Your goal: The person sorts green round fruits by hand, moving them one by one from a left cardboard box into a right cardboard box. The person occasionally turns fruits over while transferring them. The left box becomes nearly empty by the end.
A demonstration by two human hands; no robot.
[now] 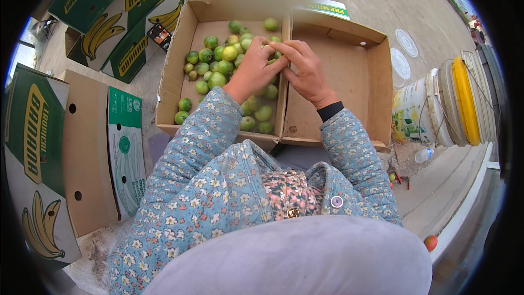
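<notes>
Two open cardboard boxes stand side by side before me. Many green tomatoes [217, 79] lie in the left cardboard box [163, 86]. No tomatoes show in the right cardboard box [376, 90]; its brown bottom is visible. My left hand [256, 67] and my right hand [307, 69] meet above the wall between the boxes, with their fingertips together. The fingers are bent around a small spot where green shows behind or between them. Whether they pinch something cannot be told, as the fingers hide it.
Banana boxes [41, 131] stand at the left, with a phone [159, 36] leaning near the upper ones. Stacked buckets [430, 106] lie at the right, near round plastic lids [400, 63], a clear plastic bottle [424, 155] and a reddish tomato [430, 243].
</notes>
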